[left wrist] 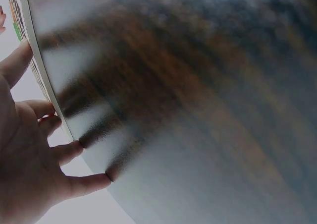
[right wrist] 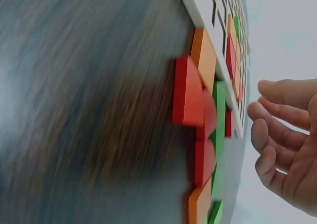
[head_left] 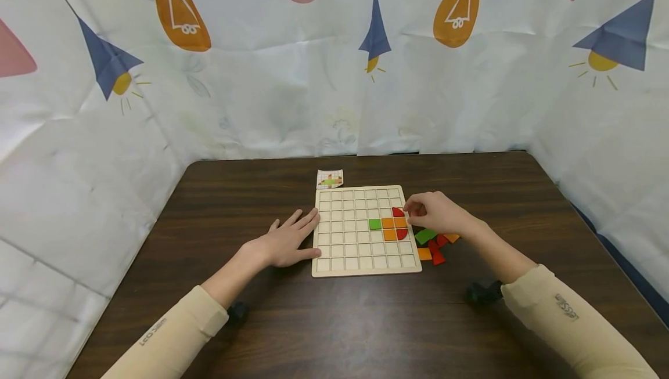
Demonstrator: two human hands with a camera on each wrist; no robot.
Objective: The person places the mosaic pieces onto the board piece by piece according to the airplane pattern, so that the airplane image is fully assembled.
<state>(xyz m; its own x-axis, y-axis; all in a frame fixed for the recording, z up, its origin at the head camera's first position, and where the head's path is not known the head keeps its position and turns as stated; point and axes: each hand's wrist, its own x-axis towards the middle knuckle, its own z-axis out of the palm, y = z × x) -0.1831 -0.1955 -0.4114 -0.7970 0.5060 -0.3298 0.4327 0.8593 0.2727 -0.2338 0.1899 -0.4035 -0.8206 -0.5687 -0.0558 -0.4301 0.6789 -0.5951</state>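
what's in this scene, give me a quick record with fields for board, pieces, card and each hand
board: light, gridded, on the dark table
placed pieces: one green square, three orange squares, two red curved pieces
loose pieces: green, orange and red, right of the board
card: small, patterned, by the board's far left corner
left hand: spread, touching the board's left edge
right hand: at the board's right edge, no piece visible in it
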